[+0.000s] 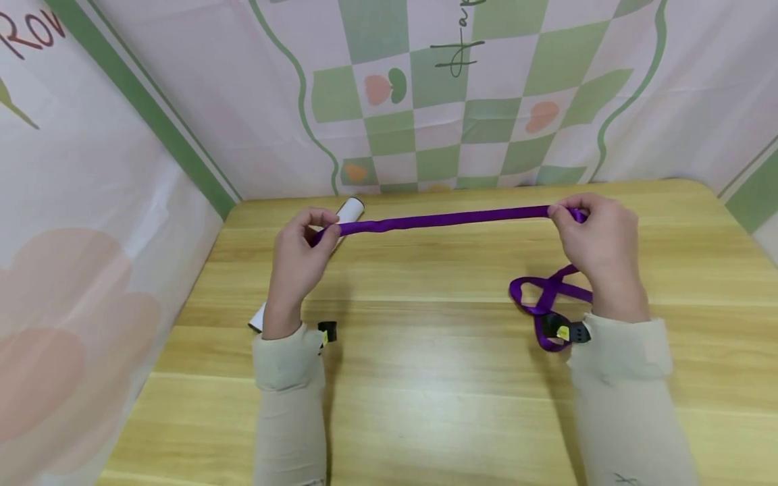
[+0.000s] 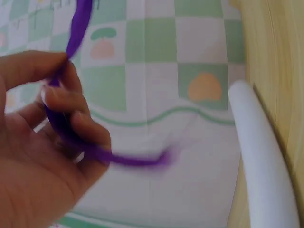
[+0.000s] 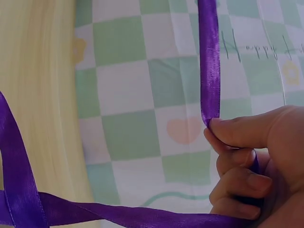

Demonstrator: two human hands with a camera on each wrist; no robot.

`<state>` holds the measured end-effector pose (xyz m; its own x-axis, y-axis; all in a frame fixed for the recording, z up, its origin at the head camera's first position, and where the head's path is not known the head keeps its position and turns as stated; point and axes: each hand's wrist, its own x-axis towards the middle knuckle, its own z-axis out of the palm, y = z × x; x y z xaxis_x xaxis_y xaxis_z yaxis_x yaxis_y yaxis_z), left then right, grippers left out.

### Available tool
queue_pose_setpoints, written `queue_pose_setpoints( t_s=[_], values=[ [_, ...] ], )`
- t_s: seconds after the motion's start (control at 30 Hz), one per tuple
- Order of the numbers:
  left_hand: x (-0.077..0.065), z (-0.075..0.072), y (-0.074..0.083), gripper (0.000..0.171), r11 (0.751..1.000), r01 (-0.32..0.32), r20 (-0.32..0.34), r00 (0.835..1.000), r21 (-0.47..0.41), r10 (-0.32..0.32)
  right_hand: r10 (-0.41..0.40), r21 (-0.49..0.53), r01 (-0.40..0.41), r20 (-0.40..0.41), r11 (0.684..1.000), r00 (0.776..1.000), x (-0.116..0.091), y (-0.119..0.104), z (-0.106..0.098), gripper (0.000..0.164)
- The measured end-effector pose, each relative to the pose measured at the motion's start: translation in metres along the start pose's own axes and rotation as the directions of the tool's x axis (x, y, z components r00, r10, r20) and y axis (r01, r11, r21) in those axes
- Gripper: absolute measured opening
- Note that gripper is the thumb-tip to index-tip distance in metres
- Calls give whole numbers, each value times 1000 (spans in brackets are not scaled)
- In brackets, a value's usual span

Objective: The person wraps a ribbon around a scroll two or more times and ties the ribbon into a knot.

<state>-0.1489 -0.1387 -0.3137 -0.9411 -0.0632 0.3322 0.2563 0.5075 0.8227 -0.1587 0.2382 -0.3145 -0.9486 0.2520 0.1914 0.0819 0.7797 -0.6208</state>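
- The purple ribbon spans the head view's centre, pinched by my left hand and, well apart, my right hand.
- I judge this step as spreading a length straight.
- Next probably calls for firm pinches, minding the loose loops right of centre.

1. The ribbon is gleaming solid purple (satin-like).
2. The cylinder is showing plain white.
3. The tabletop is displaying yellowish-tan wood grain.
4. The backdrop is bearing green-and-white checks, peach-toned shapes and wavy green lines.
5. The sleeves are showing pale beige.
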Motion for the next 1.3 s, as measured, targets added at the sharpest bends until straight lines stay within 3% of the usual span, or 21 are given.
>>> queue_pose_setpoints(
  t_s=[0.13, 0.2, 0.3, 0.37, 0.5, 0.57, 0.63, 0.7, 0.8, 0.87, 0.97, 1.03, 1.1, 1.17, 1.23, 1.3],
  values=[
    [1, -9, -9, 14, 984, 80, -51, 996, 159, -73, 21, -16, -21, 12, 1000, 1000, 1, 6, -4, 50],
    [1, -13, -14, 15, 961, 119, -34, 993, 250, -114, 11, -39, -9, 50, 999, 999, 1, 10, -5, 48],
    [1, -18, -19, 21, 907, 167, 45, 979, 388, -200, -16, -88, 31, 170, 996, 985, 2, 14, -6, 48],
    [0, -20, -22, 24, 863, 199, 122, 951, 464, -285, -39, -114, 71, 260, 991, 965, 3, 16, -4, 48],
    [-1, -20, -26, 32, 796, 229, 257, 865, 560, -430, -48, -131, 106, 388, 986, 920, 6, 23, 2, 47],
    [-2, -18, -28, 36, 775, 226, 280, 843, 590, -459, -43, -132, 108, 420, 985, 907, 6, 26, 7, 45],
    [-3, -15, -28, 41, 759, 216, 274, 843, 615, -462, -41, -132, 110, 442, 985, 896, 7, 29, 13, 43],
    [-3, -13, -27, 45, 751, 191, 263, 859, 632, -440, -40, -131, 112, 455, 985, 889, 8, 32, 18, 42],
    [-2, -6, -21, 50, 774, 132, 279, 885, 619, -374, -35, -137, 110, 458, 985, 888, 9, 33, 23, 40],
    [-2, 5, -15, 51, 792, 72, 318, 891, 607, -325, -32, -145, 109, 452, 983, 891, 9, 35, 24, 39],
    [-6, 34, -3, 49, 805, -16, 403, 871, 594, -280, -25, -152, 103, 446, 983, 895, 9, 38, 23, 38],
    [-14, 59, 7, 48, 789, -101, 480, 837, 607, -262, -26, -157, 106, 441, 982, 897, 9, 39, 23, 39],
    [-24, 84, 16, 50, 744, -199, 547, 797, 638, -256, -31, -156, 111, 442, 981, 896, 9, 40, 24, 41],
    [-35, 103, 21, 54, 676, -291, 583, 773, 677, -251, -32, -153, 111, 447, 982, 894, 8, 40, 24, 43],
    [-46, 116, 24, 60, 591, -352, 588, 764, 725, -267, -23, -147, 100, 454, 984, 891, 6, 40, 24, 44],
    [-55, 123, 22, 65, 521, -383, 576, 769, 762, -277, -14, -145, 90, 459, 985, 888, 5, 41, 23, 43]
  ],
)
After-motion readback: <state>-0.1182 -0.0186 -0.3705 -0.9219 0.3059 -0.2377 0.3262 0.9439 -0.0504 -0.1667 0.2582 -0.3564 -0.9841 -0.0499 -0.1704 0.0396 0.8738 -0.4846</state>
